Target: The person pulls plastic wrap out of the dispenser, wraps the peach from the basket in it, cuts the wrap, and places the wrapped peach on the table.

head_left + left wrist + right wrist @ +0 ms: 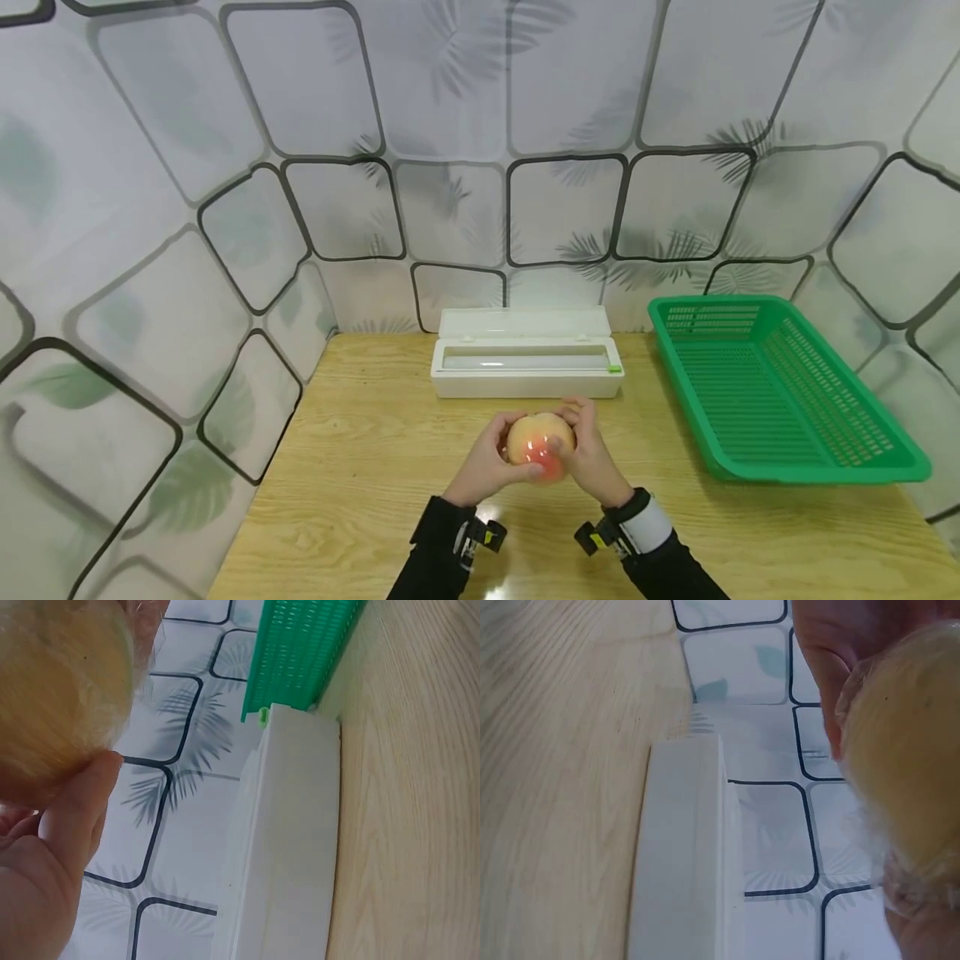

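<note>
Both hands hold a yellow-and-red peach (538, 442) above the table, in the middle of the head view. Clear cling film (142, 682) covers the fruit, with loose, crinkled bits at its edge in both wrist views. My left hand (491, 460) grips it from the left, thumb across its lower front. From the right, my right hand (594, 462) holds it, its fingers curled at the upper side and its thumb on the front. Just beyond the hands stands a white cling film dispenser (525, 385), its lid (525, 322) raised and a roll visible inside.
A green plastic basket (795, 477) with slotted walls stands to the right on the wooden table (345, 492). Patterned curtain-like sheeting (450, 100) encloses the back and sides. A small green piece (615, 368) sits at the dispenser's right end.
</note>
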{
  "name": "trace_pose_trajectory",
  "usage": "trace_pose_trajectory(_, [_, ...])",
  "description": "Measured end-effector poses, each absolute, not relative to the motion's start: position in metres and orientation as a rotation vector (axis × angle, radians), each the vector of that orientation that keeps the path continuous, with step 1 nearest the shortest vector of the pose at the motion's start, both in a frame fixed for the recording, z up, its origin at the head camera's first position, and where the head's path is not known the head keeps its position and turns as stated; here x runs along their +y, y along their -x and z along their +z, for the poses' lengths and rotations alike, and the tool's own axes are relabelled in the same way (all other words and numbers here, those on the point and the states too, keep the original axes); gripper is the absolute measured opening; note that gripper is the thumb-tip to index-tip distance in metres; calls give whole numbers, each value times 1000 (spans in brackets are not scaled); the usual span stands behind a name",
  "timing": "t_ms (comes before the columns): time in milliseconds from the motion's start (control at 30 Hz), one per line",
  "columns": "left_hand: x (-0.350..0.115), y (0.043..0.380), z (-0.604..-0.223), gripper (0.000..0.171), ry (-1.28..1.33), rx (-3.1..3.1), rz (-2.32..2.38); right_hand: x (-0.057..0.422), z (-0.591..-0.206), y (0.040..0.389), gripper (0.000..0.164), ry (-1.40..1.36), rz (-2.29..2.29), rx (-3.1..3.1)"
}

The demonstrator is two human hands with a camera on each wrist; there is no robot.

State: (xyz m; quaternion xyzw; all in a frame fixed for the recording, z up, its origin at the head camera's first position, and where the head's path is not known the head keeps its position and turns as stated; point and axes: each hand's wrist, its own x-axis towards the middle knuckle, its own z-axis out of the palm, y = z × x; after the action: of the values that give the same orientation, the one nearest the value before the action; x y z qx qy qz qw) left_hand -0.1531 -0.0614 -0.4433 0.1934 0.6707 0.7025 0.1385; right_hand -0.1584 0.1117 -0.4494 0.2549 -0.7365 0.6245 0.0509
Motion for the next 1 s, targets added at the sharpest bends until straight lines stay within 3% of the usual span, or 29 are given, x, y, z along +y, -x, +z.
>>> trace_pose_trajectory(333, [-58, 155, -461, 62, -296, 1889, 2369, 108, -447, 157, 35, -603, 1627, -2181])
trace_pose_trajectory(533, [-57, 158, -464, 53, -131, 1901, 2467, 102, -450, 150, 39, -763, 1284, -2167])
trace_pose_trajectory(667, [-52, 157, -463, 54, -105, 1867, 2498, 97, -452, 145, 53, -872, 1179, -2238])
trace_pose_trajectory(800, [-45, 156, -461, 55, -91, 1847, 2542, 92, -454, 144, 66, -931, 1243, -2295])
trace_pose_trajectory(1000, [-43, 153, -460, 56, -78, 1890, 2575, 86, -452, 149, 64, -893, 1428, -2337])
